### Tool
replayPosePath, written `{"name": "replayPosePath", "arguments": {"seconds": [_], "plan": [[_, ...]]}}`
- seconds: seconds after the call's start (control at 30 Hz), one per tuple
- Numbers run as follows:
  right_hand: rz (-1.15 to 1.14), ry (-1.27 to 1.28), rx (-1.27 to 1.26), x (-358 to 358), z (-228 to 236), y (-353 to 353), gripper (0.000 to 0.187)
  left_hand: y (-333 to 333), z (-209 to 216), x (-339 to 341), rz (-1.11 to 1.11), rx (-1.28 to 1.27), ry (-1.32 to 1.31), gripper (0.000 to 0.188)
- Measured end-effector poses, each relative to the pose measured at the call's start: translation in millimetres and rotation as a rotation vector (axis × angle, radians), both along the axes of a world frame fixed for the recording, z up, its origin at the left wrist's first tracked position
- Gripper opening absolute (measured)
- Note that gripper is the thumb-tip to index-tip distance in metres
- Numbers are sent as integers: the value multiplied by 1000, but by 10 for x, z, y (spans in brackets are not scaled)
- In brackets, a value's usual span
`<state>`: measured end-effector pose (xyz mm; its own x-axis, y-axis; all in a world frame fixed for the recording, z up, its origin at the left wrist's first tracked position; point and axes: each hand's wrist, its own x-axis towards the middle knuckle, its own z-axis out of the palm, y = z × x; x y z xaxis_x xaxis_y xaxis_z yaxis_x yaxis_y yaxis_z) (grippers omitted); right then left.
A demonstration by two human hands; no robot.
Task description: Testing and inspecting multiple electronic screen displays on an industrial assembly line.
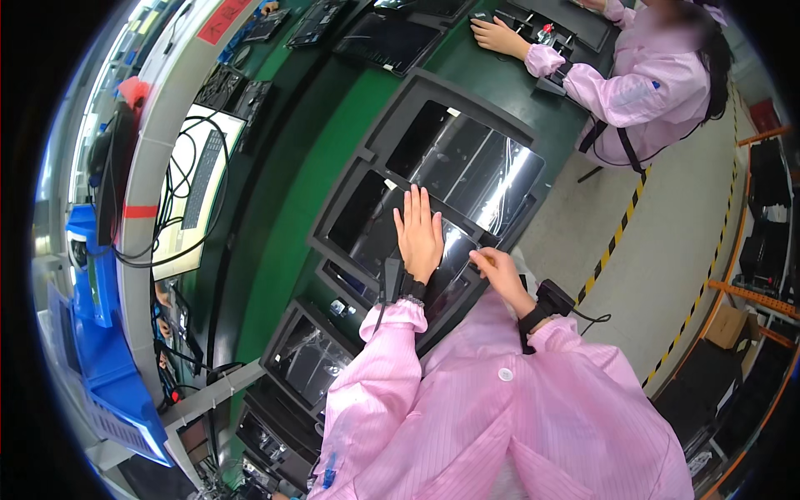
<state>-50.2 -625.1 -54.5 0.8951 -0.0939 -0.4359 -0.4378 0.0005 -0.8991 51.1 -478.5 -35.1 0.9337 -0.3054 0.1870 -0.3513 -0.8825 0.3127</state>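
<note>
My left hand (419, 237) is stretched out flat, fingers together and straight, over a glossy dark screen panel (358, 223) lying in a black foam tray (320, 225). Whether the palm touches the glass, I cannot tell. At the right edge of the same panel, my right hand (502, 277) is closed in a pinch, thumb against forefinger; what it grips, if anything, is too small to make out. A second shiny panel (467, 158) rests in the tray just beyond.
A co-worker in a pink smock (646, 100) works at the far right of the green bench (287, 237). More trays with dark panels (310, 354) stand nearer on the left. Cables and a keyboard (204, 179) are at the left; yellow-black tape (612, 242) marks the floor on the right.
</note>
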Motion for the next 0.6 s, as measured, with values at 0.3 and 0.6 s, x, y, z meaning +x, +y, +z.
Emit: {"name": "replayPosePath", "arguments": {"seconds": [0.3,0.6], "plan": [[14,-33,14,-75,-124,-127,26,-6,-64,-18,25,-4,1,51],[-390,-245,-331,-577,183,-1114,18,176,328,-173,192,-163,-13,53]]}}
